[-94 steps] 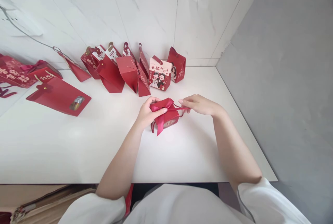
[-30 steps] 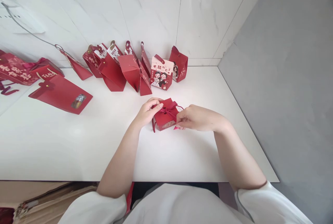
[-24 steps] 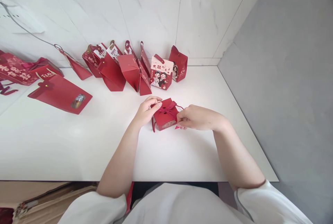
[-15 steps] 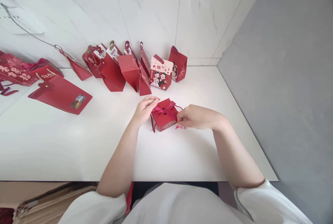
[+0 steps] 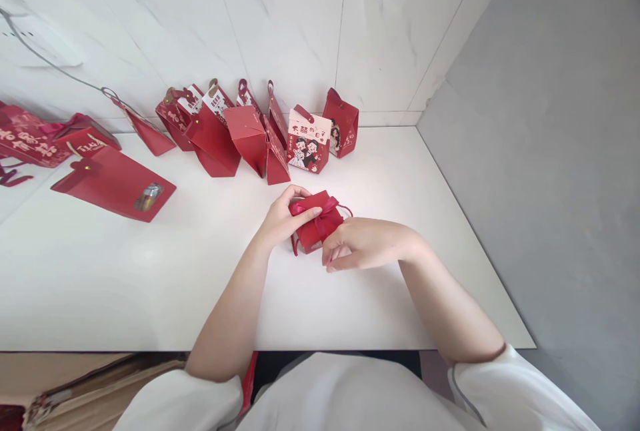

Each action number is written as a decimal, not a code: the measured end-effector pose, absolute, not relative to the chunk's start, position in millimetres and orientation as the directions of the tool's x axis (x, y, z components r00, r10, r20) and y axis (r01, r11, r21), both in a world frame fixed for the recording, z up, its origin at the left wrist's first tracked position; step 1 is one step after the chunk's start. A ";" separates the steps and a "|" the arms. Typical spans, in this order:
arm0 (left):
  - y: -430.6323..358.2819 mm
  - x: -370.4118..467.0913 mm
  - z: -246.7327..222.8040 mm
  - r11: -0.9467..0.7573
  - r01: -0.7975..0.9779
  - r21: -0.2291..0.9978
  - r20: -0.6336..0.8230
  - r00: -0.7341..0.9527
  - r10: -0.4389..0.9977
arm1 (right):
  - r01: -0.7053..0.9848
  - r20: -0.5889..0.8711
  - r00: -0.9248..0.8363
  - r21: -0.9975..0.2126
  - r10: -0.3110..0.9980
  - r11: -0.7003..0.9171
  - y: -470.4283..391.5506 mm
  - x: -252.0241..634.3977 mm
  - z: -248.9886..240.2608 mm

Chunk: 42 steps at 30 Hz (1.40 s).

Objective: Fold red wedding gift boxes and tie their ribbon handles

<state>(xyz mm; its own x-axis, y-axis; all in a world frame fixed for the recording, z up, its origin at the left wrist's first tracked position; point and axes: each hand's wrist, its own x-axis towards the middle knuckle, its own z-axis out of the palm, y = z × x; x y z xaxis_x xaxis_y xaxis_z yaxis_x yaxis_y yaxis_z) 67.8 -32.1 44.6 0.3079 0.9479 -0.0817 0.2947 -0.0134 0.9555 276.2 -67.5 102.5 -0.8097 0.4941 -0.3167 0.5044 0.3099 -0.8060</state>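
A small red gift box [image 5: 310, 239] stands on the white table, with a red satin ribbon [image 5: 327, 206] tied in a bow across its top. My left hand [image 5: 281, 219] grips the box from its left side, thumb laid over the top by the bow's knot. At the lower right corner is my right hand [image 5: 363, 243], its fingers curled together on a tail of the ribbon; the fingertips partly hide that end. A thin red cord handle [image 5: 345, 208] loops out at the box's right side, and another hangs at its left.
Several red gift boxes line the wall, among them one with a cartoon couple [image 5: 309, 144] just behind my hands. A larger red box with a small window [image 5: 117, 181] lies at left. The table [image 5: 200, 291] meets a grey panel [image 5: 540, 151] on the right.
My left thumb has moved right, onto the top by the bow's knot. My right hand has shifted left and toward me, across the box's front right corner.
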 end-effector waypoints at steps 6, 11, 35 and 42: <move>-30.9 63.2 44.2 -0.038 0.327 0.944 -0.086 0.355 0.931 | 0.506 -0.343 -0.831 -0.792 0.438 0.341 -70.7 263.5 93.7; -28.2 63.5 40.9 -0.027 0.341 0.940 -0.100 0.352 0.931 | 0.458 -0.383 -0.878 -0.846 0.289 0.273 -74.2 272.0 107.6; -33.1 66.6 45.7 -0.016 0.320 0.947 -0.102 0.347 0.932 | 0.663 -0.173 -0.603 -0.652 0.778 0.369 -66.8 296.2 108.3; -33.4 70.0 45.2 -0.043 0.353 0.935 -0.080 0.326 0.942 | 0.578 -0.028 -0.684 -0.631 0.729 0.518 -77.7 281.3 114.9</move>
